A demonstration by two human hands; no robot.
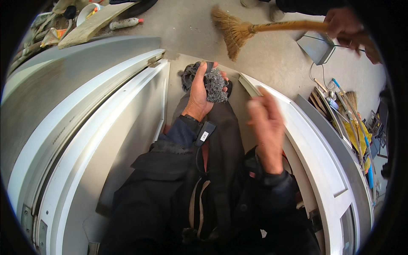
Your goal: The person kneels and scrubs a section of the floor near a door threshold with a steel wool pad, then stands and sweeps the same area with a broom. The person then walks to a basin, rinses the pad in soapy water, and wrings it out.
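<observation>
My left hand point(199, 92), palm up and fingers curled, holds a pad of grey steel wool point(216, 85) in front of my legs. A dark grey crumpled cloth point(190, 76) shows just beyond my left thumb; whether the hand grips it too, I cannot tell. My right hand point(267, 124) is blurred and raised beside the edge of a white door point(287, 114), its fingers apart with nothing seen in them. Whether it touches the door I cannot tell. On my left is another white door leaf point(95, 130) with metal hinges at its frame.
Ahead, another person's hands point(347, 25) hold a straw broom point(237, 30) above the concrete floor, near a metal dustpan point(315, 47). A wooden board point(92, 27) and a spray can point(126, 23) lie at upper left. Tools and a yellow bag point(355, 137) are piled at right.
</observation>
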